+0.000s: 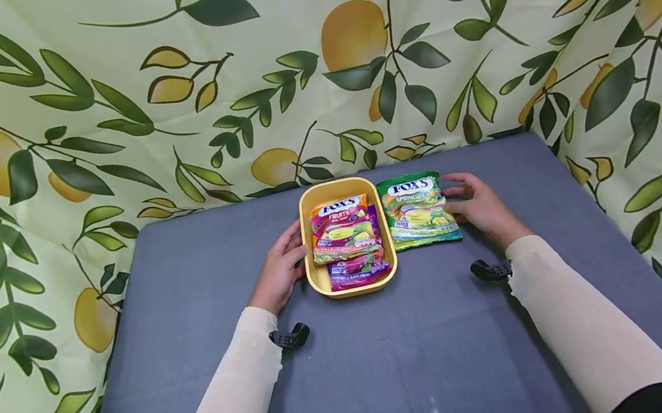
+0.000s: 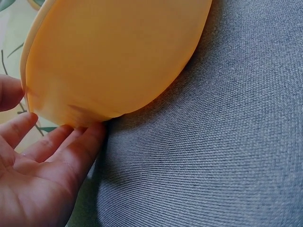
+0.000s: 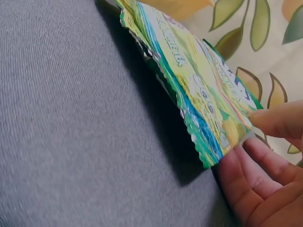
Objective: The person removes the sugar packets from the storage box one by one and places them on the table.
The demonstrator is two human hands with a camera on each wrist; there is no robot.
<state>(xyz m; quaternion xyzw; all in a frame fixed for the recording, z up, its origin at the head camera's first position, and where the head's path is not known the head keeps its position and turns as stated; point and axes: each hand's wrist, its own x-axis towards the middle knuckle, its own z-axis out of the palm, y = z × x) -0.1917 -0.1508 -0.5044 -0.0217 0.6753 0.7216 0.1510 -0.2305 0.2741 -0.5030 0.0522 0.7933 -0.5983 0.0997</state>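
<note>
A yellow rounded tray (image 1: 354, 292) stands near the back of the table. Inside it, an orange-and-pink FOX'S Fruits candy packet (image 1: 343, 233) lies over a purple candy packet (image 1: 357, 273), partly covering it. My left hand (image 1: 279, 269) touches the tray's left side, its fingers extended along the outer wall (image 2: 109, 61) in the left wrist view. Right beside the tray is a green FOX'S candy packet (image 1: 415, 211). My right hand (image 1: 486, 209) pinches this packet's right edge, thumb over the printed face and fingers at the underside, as the right wrist view shows.
Grey-blue cloth covers the table (image 1: 395, 362). A curtain (image 1: 300, 96) printed with leaves and yellow fruit hangs close behind the table's back edge and along both sides. Black bands (image 1: 290, 336) sit at both wrists over pale sleeves.
</note>
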